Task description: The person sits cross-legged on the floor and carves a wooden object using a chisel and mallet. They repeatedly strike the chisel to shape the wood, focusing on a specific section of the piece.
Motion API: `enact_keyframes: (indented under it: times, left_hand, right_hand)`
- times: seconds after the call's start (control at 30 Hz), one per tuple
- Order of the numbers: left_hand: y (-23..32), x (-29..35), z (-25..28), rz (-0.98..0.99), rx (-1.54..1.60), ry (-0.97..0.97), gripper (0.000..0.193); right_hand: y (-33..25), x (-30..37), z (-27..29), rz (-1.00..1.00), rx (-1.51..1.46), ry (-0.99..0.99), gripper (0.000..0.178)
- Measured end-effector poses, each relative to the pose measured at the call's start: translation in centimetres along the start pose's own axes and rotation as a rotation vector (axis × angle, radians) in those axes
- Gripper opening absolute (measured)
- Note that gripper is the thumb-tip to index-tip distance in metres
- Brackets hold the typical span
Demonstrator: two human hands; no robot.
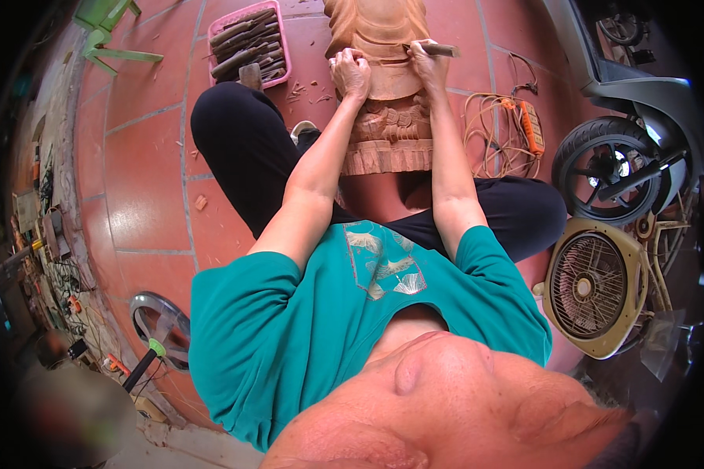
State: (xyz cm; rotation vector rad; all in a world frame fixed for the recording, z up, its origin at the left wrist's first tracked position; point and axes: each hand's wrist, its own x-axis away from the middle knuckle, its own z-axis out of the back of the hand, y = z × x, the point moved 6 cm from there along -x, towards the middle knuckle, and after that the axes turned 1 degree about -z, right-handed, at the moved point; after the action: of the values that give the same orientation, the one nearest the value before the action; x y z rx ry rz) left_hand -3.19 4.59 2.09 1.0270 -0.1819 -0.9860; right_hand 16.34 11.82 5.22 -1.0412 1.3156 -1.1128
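Observation:
A large wooden carving (383, 84) lies in front of me between my legs, with smooth fold-like curves at its far part, a detailed carved band across the middle and a rough grooved base toward me. My left hand (351, 73) rests at its left edge, fingers bent and closed against the wood. On the other side, my right hand (429, 69) is closed around a carving chisel, whose handle (441, 50) sticks out to the right. The chisel's tip touches or hovers near the wood; I cannot tell which.
To the left, a pink basket (288, 55) holds several chisels (248, 47); a mallet-like piece (250, 76) leans at its near edge. Wood chips lie nearby. An orange power strip (532, 127) with coiled cord, a motorbike wheel (608, 170) and a box fan (594, 285) stand right. A green chair (105, 39) is far left.

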Motion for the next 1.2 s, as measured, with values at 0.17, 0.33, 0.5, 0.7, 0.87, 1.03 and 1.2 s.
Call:
enact_keyframes:
  times: [0.17,0.33,0.5,0.7,0.87,1.03,1.2]
  left_hand:
    - [-0.6,0.0,-0.1,0.004,-0.035,0.016,0.010]
    - [-0.5,0.1,-0.3,0.027,-0.043,-0.001,0.010]
    - [-0.7,0.1,-0.1,0.016,-0.045,0.016,0.010]
    - [0.0,0.1,-0.2,0.010,0.000,0.001,0.010]
    - [-0.7,0.0,0.0,0.016,-0.023,0.015,0.010]
    - [-0.4,0.2,-0.3,0.013,-0.018,0.007,0.010]
    - [-0.3,0.1,0.1,0.002,-0.038,0.008,0.011]
  right_hand:
    - [-0.1,0.1,-0.5,0.035,0.078,0.017,0.009]
    - [0.2,0.1,-0.6,0.029,0.143,-0.097,0.009]
    - [-0.7,0.5,-1.1,-0.042,0.064,-0.141,0.008]
    - [0.0,-0.2,0.1,0.028,0.084,0.052,0.010]
    - [-1.5,0.1,-1.1,0.160,0.255,-0.003,0.008]
    - [-0.3,-0.3,-0.5,0.019,0.180,-0.132,0.008]
    - [0.2,0.2,-0.5,-0.128,-0.006,-0.013,0.009]
